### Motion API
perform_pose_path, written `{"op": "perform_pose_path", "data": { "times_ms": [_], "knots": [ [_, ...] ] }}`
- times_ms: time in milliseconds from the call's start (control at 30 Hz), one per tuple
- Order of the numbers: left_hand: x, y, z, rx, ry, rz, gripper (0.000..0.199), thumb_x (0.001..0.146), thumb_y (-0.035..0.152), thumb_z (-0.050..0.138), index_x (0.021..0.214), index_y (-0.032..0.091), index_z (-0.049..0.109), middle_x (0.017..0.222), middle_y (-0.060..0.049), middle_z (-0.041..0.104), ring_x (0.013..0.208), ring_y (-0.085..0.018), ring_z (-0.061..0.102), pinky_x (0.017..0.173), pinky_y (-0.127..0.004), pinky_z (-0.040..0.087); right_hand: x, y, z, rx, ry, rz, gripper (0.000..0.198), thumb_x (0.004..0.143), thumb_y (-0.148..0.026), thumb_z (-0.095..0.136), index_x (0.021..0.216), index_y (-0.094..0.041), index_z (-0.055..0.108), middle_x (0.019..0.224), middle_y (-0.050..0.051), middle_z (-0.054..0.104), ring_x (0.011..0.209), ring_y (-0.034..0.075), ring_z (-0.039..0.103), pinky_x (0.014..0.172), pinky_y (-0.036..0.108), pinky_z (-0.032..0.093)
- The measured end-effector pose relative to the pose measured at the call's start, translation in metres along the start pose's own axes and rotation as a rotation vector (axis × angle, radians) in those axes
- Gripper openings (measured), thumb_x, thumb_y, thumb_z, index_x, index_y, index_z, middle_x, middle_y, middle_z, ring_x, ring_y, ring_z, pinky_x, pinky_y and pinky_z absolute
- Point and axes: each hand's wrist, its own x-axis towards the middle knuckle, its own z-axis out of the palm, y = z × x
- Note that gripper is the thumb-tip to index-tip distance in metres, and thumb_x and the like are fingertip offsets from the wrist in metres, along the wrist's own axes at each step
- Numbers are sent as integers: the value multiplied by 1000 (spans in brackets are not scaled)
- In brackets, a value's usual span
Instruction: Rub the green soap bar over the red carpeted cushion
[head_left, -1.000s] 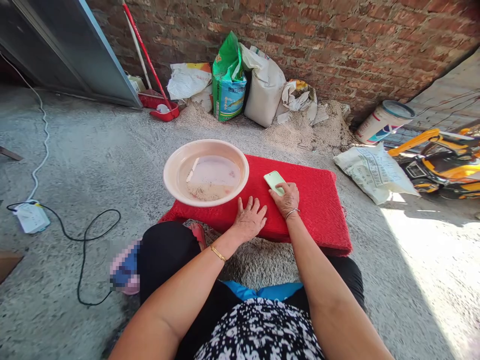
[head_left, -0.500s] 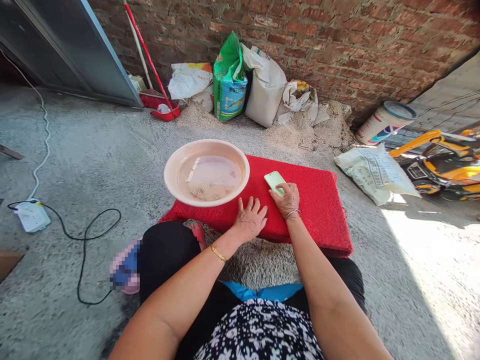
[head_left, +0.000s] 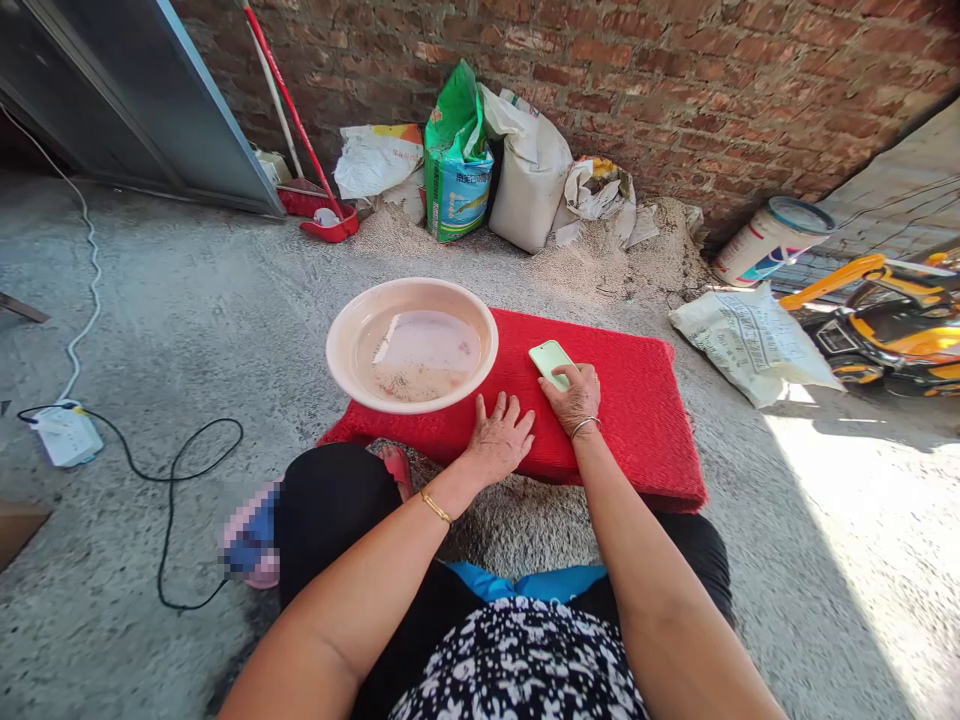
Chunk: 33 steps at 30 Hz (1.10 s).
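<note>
My left hand (head_left: 501, 436) lies flat near the front edge of a red cloth-covered bench (head_left: 622, 400), fingers spread and nothing in it. A pale green phone (head_left: 551, 358) is on the red cover. My right hand (head_left: 573, 397) grips the phone's near end, thumb on one side and fingers over the other; its lower part is hidden under the hand. To the left of the phone, a wide pale pink basin (head_left: 345, 375) stands on the bench, holding cloudy water with bits of debris in it.
Along the brick wall stand a green sack (head_left: 459, 160), a white sack (head_left: 529, 180) and spilled grain (head_left: 592, 270). A red dustpan (head_left: 334, 228) sits at back left. On the right are a bucket (head_left: 772, 240), a flat sack (head_left: 757, 340) and a yellow toy excavator (head_left: 892, 320). A power strip (head_left: 67, 435) with cables lies left.
Both hands, the phone and the basin stay where they were. Only the camera's view has shifted very slightly.
</note>
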Motion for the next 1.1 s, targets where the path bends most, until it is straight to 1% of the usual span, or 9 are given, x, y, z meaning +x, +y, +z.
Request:
{"op": "perform_pose_path", "data": {
  "times_ms": [200, 533, 600, 700, 767, 900, 1100],
  "knots": [
    [0, 0, 0, 6, 0, 7, 44, 95, 39, 39, 133, 22, 52, 141, -16, 47, 134, -37, 36, 106, -68, 24, 2, 3, 2, 34, -38, 25, 29, 75, -49, 65, 88, -23, 66, 96, 7, 54, 91, 23, 50, 84, 36, 40],
    [0, 0, -2, -7, -12, 1, 44, 95, 40, 38, 133, 23, 52, 141, -16, 46, 134, -36, 36, 106, -67, 23, 2, 5, 4, 65, -29, 40, 29, 75, -50, 65, 88, -23, 66, 94, 6, 54, 90, 22, 51, 84, 37, 41],
    [0, 0, -2, -8, -8, 0, 44, 95, 40, 38, 133, 22, 52, 141, -16, 46, 134, -36, 36, 106, -68, 23, 2, 5, 3, 73, -16, 38, 29, 75, -49, 65, 87, -23, 66, 94, 6, 54, 92, 22, 51, 85, 37, 41],
    [0, 0, -2, -6, -6, 1, 44, 95, 40, 38, 133, 22, 52, 141, -16, 46, 134, -36, 37, 106, -68, 24, 1, 5, 3, 64, 57, 57, 29, 75, -48, 66, 88, -22, 66, 97, 7, 53, 96, 23, 51, 87, 38, 42],
    [0, 0, -2, -5, -5, 3, 44, 95, 40, 38, 133, 22, 52, 141, -16, 46, 134, -36, 37, 106, -68, 24, 1, 5, 3, 52, 74, 61, 28, 75, -47, 66, 88, -22, 66, 97, 7, 53, 97, 23, 50, 87, 38, 42],
    [0, 0, -2, -5, 1, 6, 44, 95, 40, 38, 133, 22, 52, 141, -17, 47, 133, -37, 37, 106, -68, 25, 2, 6, 4, 37, -14, 38, 28, 75, -48, 66, 88, -23, 67, 94, 6, 53, 93, 23, 51, 86, 38, 42],
    [0, 0, -2, -3, 7, 8, 44, 95, 40, 38, 132, 22, 52, 140, -17, 47, 133, -37, 37, 106, -68, 25, 3, 5, 2, 25, -35, 64, 30, 74, -48, 67, 90, -23, 67, 94, 7, 53, 94, 24, 51, 85, 37, 42]
  ]
}}
